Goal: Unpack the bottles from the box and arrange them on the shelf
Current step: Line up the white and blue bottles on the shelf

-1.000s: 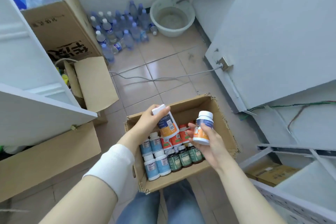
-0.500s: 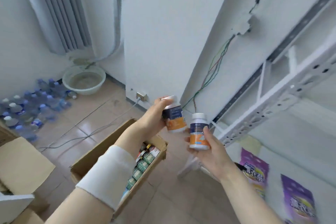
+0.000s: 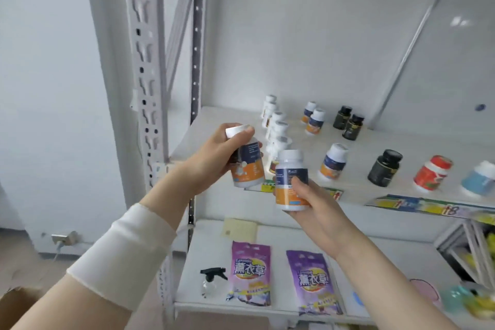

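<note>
Left hand (image 3: 214, 158) grips one orange-label bottle (image 3: 247, 166), right hand (image 3: 308, 201) another (image 3: 290, 182), both at frame centre before the shelf (image 3: 356, 185). Risk: crowded rows; careless placement may topple standing bottles (image 3: 332, 162).

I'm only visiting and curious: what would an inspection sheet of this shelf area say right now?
Surface: white shelf, price strips along its front edge.
Job's things: left bottle and right bottle, both orange-and-navy, held before the shelf; shelved bottles stand in rows.
Clutter: purple pouches and spray bottle on lower shelf.
Hands: left hand grips one, right hand the other.
Cables: cable at wall socket.
Surroundings: perforated upright, white wall.
</note>
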`<action>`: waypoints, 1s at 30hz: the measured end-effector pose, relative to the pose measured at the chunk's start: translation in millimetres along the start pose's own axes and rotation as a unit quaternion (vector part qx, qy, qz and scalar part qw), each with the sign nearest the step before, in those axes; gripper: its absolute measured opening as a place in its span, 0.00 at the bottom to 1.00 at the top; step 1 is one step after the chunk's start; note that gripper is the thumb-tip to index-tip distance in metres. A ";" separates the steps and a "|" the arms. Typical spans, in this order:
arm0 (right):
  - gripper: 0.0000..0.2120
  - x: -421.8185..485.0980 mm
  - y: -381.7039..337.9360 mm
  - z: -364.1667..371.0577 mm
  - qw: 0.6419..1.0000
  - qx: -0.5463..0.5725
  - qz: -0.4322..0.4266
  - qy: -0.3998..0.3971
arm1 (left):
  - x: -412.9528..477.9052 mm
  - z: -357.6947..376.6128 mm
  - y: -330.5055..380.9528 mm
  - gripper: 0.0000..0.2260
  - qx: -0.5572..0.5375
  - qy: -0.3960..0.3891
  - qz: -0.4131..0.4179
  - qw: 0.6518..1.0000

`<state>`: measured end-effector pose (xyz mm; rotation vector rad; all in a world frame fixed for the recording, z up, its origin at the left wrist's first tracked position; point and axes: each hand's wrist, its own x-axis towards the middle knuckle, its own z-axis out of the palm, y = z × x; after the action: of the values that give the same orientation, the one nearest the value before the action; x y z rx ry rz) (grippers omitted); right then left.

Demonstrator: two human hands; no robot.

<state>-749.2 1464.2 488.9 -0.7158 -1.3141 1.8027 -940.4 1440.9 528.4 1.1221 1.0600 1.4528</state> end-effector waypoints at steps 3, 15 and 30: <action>0.18 -4.7 -40.1 -48.2 0.999 -0.032 -0.016 0.034 | 33.5 53.2 5.7 0.08 0.004 -0.016 0.001 1.000; 0.15 86.8 -123.4 -162.7 0.976 -0.156 -0.080 0.130 | 207.2 127.9 8.2 0.11 0.246 -0.088 0.052 0.964; 0.25 205.6 -81.6 -210.7 0.907 -0.393 0.027 0.150 | 355.3 134.7 -54.9 0.09 0.495 -0.163 -0.011 0.853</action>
<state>-670.1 1758.9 502.3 -1.4030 -1.8075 1.0821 -832.5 1808.9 545.5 1.9674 1.6016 0.5760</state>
